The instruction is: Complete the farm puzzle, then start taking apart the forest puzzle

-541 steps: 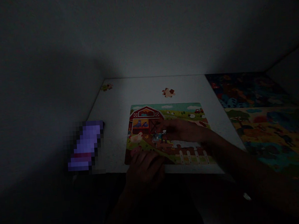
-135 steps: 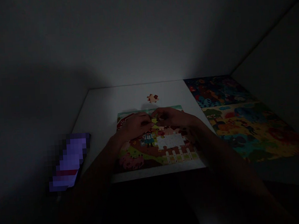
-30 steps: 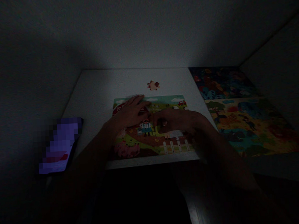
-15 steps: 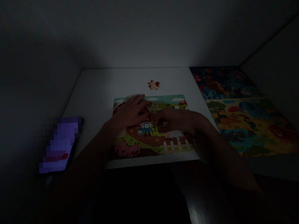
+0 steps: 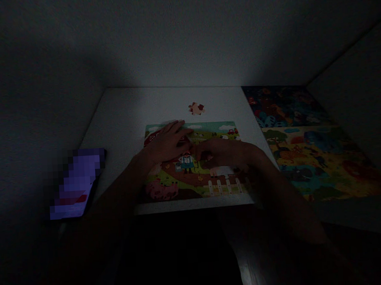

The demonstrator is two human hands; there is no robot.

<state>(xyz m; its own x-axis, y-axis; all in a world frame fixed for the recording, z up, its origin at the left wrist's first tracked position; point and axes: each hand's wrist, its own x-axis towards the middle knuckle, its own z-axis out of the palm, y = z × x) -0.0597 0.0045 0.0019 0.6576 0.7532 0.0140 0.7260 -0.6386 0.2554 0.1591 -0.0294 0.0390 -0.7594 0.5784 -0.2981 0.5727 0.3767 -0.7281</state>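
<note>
A colourful flat farm-scene jigsaw puzzle lies in the middle of a pale, white-topped table, close to its near edge. The left hand rests across the far left part of the puzzle, over the printed red barn, its fingers extended and somewhat spread, with nothing visible in its hold. The right hand is just beside it, over the middle right of the puzzle, its fingers curled down toward the surface; whether they grip a piece cannot be told in the dim light. Near that hand, a white gap in the puzzle shows, partly covered. A loose cream jigsaw piece with brown patches lies apart, beyond the puzzle's far edge. On the right lie a dark blue, many-coloured picture sheet and, nearer, a yellow and teal animal picture sheet. On the left, a dark-edged phone with a violet-lit, pixelated screen lies tilted at an angle.
</note>
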